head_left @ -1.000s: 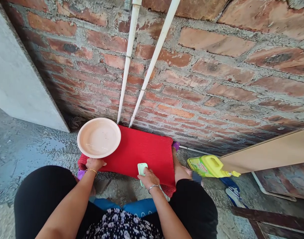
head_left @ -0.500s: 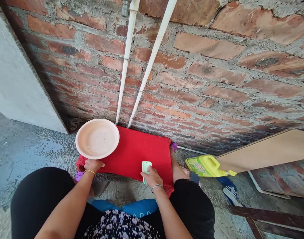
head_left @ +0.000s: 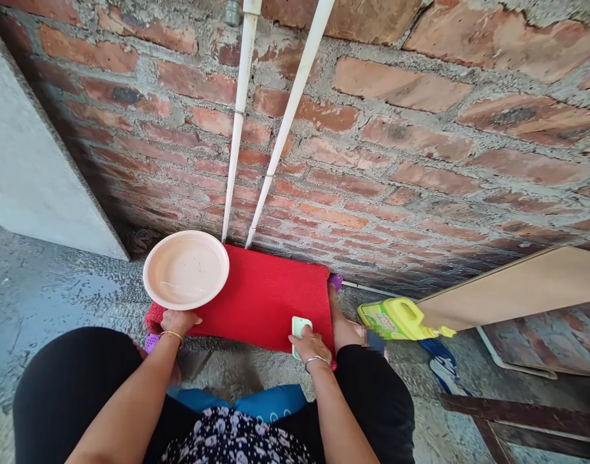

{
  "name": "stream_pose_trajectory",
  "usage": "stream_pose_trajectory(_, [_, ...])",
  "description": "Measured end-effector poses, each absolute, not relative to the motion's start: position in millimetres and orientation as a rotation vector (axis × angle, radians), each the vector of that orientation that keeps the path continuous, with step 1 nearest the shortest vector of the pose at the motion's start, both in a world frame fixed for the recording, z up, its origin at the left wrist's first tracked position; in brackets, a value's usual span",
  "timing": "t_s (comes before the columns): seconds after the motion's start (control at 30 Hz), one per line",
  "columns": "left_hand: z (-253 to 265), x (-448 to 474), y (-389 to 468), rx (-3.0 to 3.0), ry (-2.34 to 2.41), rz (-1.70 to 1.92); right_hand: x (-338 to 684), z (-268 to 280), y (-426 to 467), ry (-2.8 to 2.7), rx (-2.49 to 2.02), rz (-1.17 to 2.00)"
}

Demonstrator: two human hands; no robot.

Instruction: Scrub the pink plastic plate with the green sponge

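Note:
A thick red mat (head_left: pixel 270 290) lies spread in front of me, its near edge hanging down. My right hand (head_left: pixel 310 345) is closed over a pale green scrub brush (head_left: pixel 302 323), flat against the mat near its right end; its underside is hidden. At the mat's near left edge, my left hand (head_left: pixel 178 320) is curled on the red fabric, thumb out to the side. Its fingertips are hidden close under the rim of a pale pink basin (head_left: pixel 186 301). The basin rests on the mat's left end and holds some clear water.
A brick wall (head_left: pixel 353 167) with two white pipes (head_left: pixel 280 138) rises behind the mat. On the right lie a yellow detergent jug (head_left: pixel 396 319), a tan board (head_left: pixel 512 290) and a dark wooden frame (head_left: pixel 521 419). A pale slab (head_left: pixel 43 161) leans at left above wet floor.
My right hand has slid the scrub brush to the right along the mat. My left hand and the basin keep their places; the view has shifted slightly.

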State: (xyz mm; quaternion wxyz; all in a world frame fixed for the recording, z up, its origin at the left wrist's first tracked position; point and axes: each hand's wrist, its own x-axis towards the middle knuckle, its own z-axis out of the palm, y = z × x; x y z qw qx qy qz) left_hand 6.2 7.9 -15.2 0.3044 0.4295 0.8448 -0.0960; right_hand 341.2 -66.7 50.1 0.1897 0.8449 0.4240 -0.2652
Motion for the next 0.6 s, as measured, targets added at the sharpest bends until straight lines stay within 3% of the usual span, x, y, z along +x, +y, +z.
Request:
stream_pose_trajectory(0.17, [-5,8,9,1.083,2.200,-0.358,355,60,-69,1.128,2.452,-0.720])
stream_pose_trajectory(0.47, [-31,3,9,1.120,2.267,-0.298,220,36,-54,1.949,2.056,-0.697])
stream_pose_trajectory(0.6, [-32,4,9,1.098,2.258,-0.317,205,31,-47,2.003,2.002,-0.701])
